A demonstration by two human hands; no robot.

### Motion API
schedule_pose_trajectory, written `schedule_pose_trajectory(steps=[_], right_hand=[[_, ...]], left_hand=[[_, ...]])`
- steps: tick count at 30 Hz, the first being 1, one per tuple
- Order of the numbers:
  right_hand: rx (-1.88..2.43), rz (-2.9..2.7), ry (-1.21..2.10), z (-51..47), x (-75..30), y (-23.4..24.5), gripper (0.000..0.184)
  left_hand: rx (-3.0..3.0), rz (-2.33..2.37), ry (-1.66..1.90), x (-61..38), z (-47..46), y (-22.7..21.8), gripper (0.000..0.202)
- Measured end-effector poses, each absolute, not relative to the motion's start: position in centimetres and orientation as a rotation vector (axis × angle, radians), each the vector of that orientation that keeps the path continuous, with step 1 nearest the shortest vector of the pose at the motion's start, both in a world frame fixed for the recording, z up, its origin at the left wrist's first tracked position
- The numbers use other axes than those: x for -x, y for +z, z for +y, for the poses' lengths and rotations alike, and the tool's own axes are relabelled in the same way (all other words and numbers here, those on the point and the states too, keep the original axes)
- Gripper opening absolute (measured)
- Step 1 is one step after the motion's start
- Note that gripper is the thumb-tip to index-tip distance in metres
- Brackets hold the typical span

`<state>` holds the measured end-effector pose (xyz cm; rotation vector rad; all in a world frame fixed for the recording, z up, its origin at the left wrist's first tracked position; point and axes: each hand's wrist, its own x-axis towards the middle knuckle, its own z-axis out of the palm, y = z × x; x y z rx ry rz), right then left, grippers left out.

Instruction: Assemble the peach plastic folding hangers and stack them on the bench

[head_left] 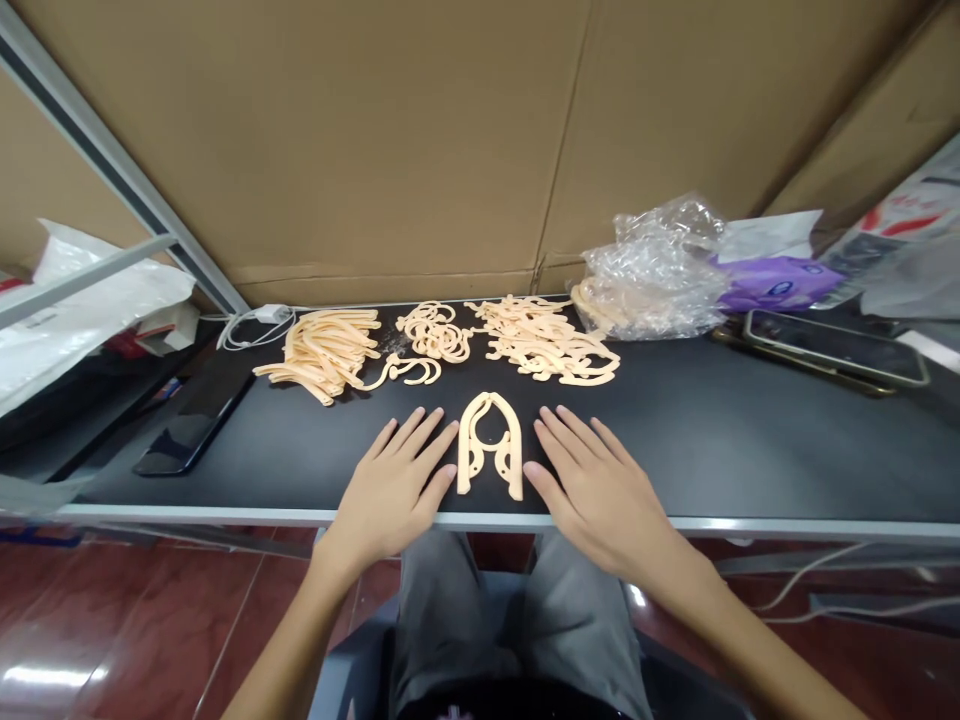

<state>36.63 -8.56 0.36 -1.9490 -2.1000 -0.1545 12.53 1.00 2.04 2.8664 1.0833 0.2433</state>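
Both grips are wide and hold nothing: the left hand (397, 488) and the right hand (600, 490) lie palm down, fingers spread, thumbs turned inward. Between them, just beside each thumb, a cream plastic folding piece shaped like a narrow arch, with a round hook tucked inside (489, 447), rests flat near the front edge of the matt black surface (750, 450). Whether either thumb touches it I cannot tell; set centrally, it seems placed for equal reach from both sides.

Farther back, loose parts lie grouped by shape, presumably so each kind is easy to find: long cream plastic strips (330, 350) at left, curled cream hooks (442, 335) in the middle, flat curved cream pieces (547, 340) to their right. Beyond, a crumpled clear plastic bag (660, 290) holds more cream parts, and a brown cardboard wall (375, 140) backs everything.
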Motion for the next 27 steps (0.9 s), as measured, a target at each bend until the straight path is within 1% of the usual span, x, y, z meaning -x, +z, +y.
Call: schedule_pose_trajectory(steps=[3, 7, 11, 14, 18, 21, 24, 27], right_hand=[[1.987, -2.106, -0.203, -9.4, -36.6, -0.1, 0.069], [2.01, -2.12, -0.181, -9.5, -36.7, -0.4, 0.074], [1.985, -2.107, -0.137, -9.4, -36.6, -0.1, 0.068], [1.863, -2.161, -0.087, -9.3, -35.6, 0.7, 0.062], [1.666, -2.32, 0.055, -8.8, -32.9, 1.8, 0.062], [1.63, -2.352, 0.121, -8.6, -31.9, 2.0, 0.064], [1.635, -2.354, 0.07, -9.6, -33.7, 1.8, 0.061], [1.649, -2.352, -0.042, -11.7, -38.2, 1.2, 0.059]], left_hand=[[-2.874, 1.12, 0.224, -12.5, 1.0, 2.0, 0.051], [-2.89, 1.15, 0.209, -12.6, 0.9, 2.0, 0.051], [-2.903, 1.154, 0.216, -12.6, 0.8, 1.9, 0.051], [-2.908, 1.154, 0.209, -12.6, 0.8, 1.9, 0.051], [-2.914, 1.147, 0.204, -12.6, 0.9, 1.9, 0.052], [-2.917, 1.148, 0.177, -12.6, 0.9, 2.0, 0.052], [-2.919, 1.159, 0.165, -12.6, 0.9, 2.0, 0.052], [-2.916, 1.167, 0.173, -12.6, 0.9, 2.0, 0.052]])
